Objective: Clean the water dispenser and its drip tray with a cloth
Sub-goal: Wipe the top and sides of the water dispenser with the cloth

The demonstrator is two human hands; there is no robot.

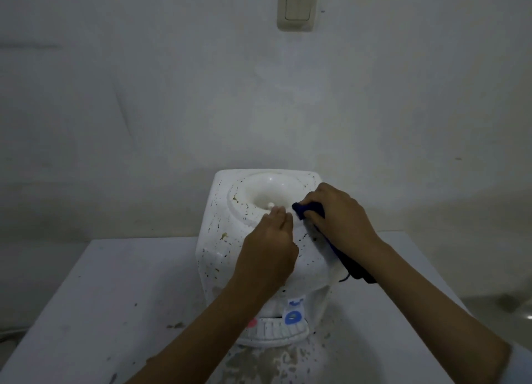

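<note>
A speckled white desk [95, 291] carries a white tabletop water dispenser [218, 257], its drip tray [276, 333] at the near base. The left hand [267, 248] rests flat on top, fingers straight, steadying it. The right hand [338, 214] grips a dark blue cloth [308, 208] at the bottle well's rim [239, 211]. Firm circular strokes there should best lift the specks.

**Colours and patterns**

The water dispenser [218, 239] is coloured white and speckled with dark spots. A dark blue cloth [309, 209] is seen. Red [252, 323] and blue [293, 317] tap markings are shown at lower centre. The table [100, 297] is pale grey, flecked with stains.
</note>
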